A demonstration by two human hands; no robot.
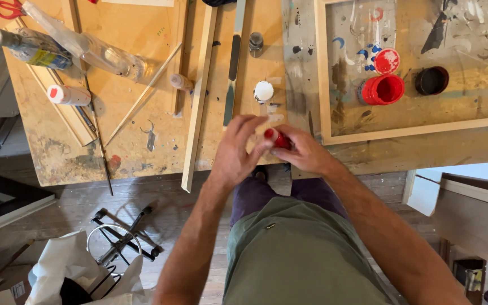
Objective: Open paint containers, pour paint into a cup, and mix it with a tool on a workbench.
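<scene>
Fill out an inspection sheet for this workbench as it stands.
Surface: paint-stained wooden bench.
Job's things: small red paint bottle held between both hands.
Clutter: open red paint jar, dark jar, wood strips, plastic bottles, red scissors.
Grippers: left hand at the bottle's cap end; right hand grips its body.
Cables: nothing seen.
Surroundings: wooden floor, folded metal stand, white bag.

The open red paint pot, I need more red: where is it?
Head view, upper right: the open red paint pot sits inside the wooden frame, between its red lid and a dark pot.
</scene>
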